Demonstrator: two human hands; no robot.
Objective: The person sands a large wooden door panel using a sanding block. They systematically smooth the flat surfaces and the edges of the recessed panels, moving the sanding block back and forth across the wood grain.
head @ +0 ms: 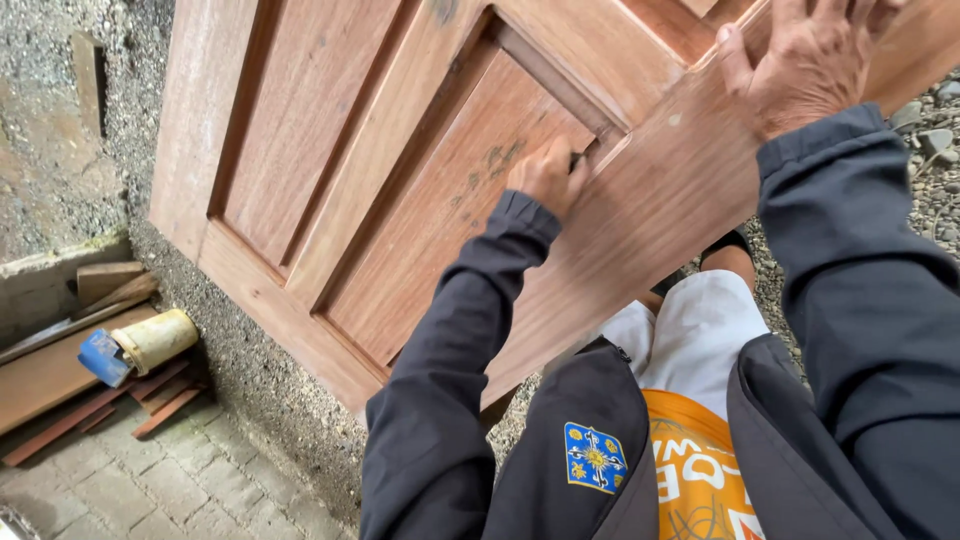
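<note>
A large reddish-brown wooden panelled door (400, 180) lies tilted in front of me, resting near my lap. My left hand (548, 175) is closed and pressed into the groove beside a recessed panel; something small may be in its grip, but I cannot make it out. My right hand (805, 60) lies flat with spread fingers on the door's broad cross rail at the upper right, holding it steady. Both arms wear dark sleeves.
A rough pebbled concrete wall (60, 150) stands at the left. Below it lie wooden planks and strips (60, 380) and a cream tube with a blue cap (140, 345) on paving bricks (170, 480). Gravel (935, 150) shows at the right.
</note>
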